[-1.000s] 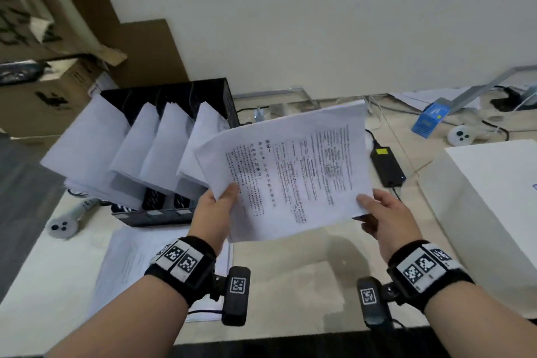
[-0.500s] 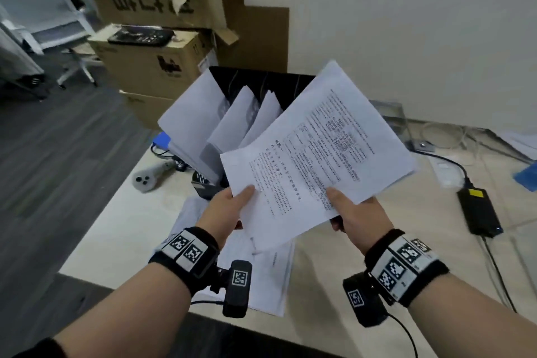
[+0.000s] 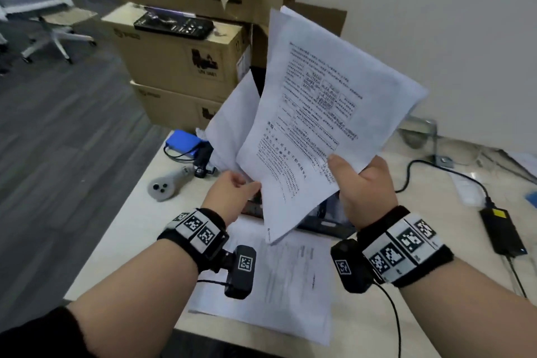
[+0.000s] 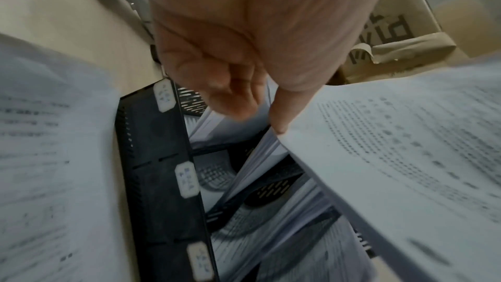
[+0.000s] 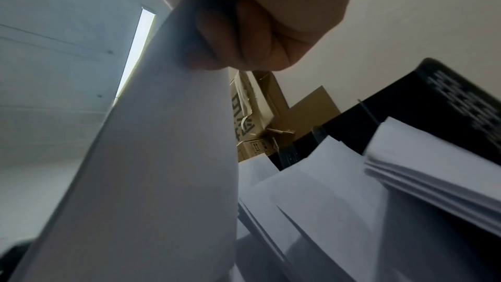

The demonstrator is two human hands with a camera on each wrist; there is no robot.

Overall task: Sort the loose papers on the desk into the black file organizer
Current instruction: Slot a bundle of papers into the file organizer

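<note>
My right hand point(image 3: 359, 180) pinches the lower edge of a thin stack of printed sheets point(image 3: 319, 113), thumb on the printed face, and holds it nearly upright above the black file organizer point(image 4: 162, 179). In the head view the sheets hide most of the organizer; only its front base point(image 3: 325, 222) shows. White filed papers point(image 3: 232, 125) fan out of its slots. My left hand point(image 3: 235, 186) is at the sheets' lower left edge. Its thumb tip point(image 4: 279, 128) touches that edge, and its fingers are loosely curled around nothing. More loose papers point(image 3: 279, 279) lie on the desk below my wrists.
Stacked cardboard boxes point(image 3: 180, 67) stand beyond the desk's far left end, with a black handset point(image 3: 174, 25) on top. A grey controller point(image 3: 167, 184) and a blue pack point(image 3: 183, 144) lie left of the organizer. A black power adapter point(image 3: 502, 229) with its cable lies at the right.
The sheets have swung from lying flat between both hands to standing nearly upright over the organizer. My left hand has dropped its pinch on the corner; the right hand still holds them.
</note>
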